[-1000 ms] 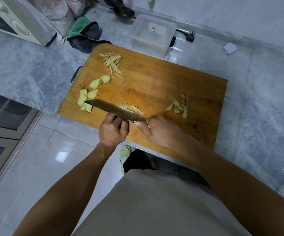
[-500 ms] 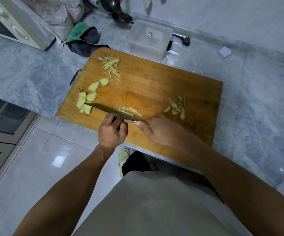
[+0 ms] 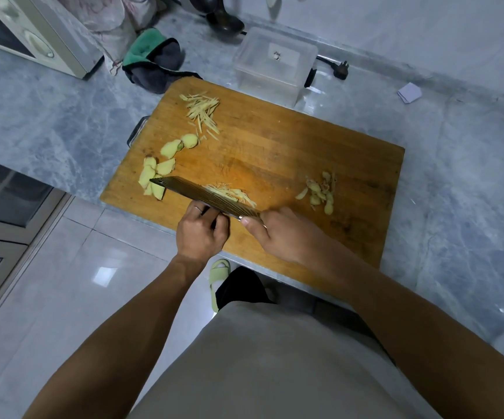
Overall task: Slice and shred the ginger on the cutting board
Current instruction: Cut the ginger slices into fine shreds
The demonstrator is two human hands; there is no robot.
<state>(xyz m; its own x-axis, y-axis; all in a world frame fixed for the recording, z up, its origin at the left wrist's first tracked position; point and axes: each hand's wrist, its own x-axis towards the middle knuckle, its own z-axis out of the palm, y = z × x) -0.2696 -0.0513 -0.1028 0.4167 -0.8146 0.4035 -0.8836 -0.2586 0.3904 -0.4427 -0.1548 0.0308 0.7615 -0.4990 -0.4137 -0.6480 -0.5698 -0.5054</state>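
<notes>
The right hand (image 3: 287, 234) grips the handle of a broad cleaver (image 3: 202, 197), fingers wrapped round it and thumb along the near side. The left hand (image 3: 201, 232) has its fingers curled against the blade's near face; whatever they pin is hidden. Fresh ginger shreds (image 3: 232, 192) lie just beyond the blade on the worn wooden cutting board (image 3: 290, 146), pale ginger slices (image 3: 163, 164) at its left end, thin matchsticks (image 3: 204, 111) farther back, peelings (image 3: 320, 192) right. No writing is legible.

You won't find any readable text, label, brand or number anywhere in this view.
</notes>
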